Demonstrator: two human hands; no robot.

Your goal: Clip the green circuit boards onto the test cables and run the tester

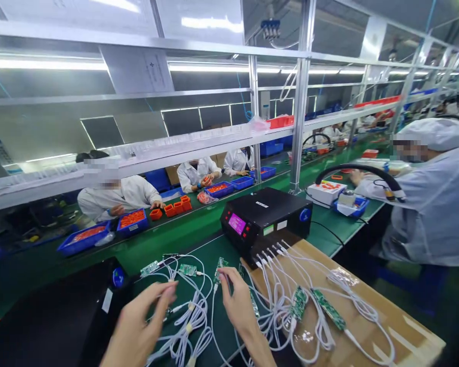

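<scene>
My right hand (239, 300) pinches a small green circuit board (221, 264) between thumb and fingers, with a white cable running down below it. To its left, my left hand (141, 321) has its thumb and fingertips pressed together over the cables; what they hold, if anything, I cannot make out. Bundled white cables (191, 326) lie on the green bench between and under the hands. Behind my left hand lie a green board (188, 269) and another board (150, 268), both attached to cables. Right of my right hand are a board (299, 303) and a longer board (329, 309).
A black tester box (268, 214) with a lit screen and cables plugged in stands ahead. Brown cardboard (401, 331) lies at right. Another black box (61, 316) is at left. Co-workers sit across the conveyor (199, 219); one person (432, 188) works at right.
</scene>
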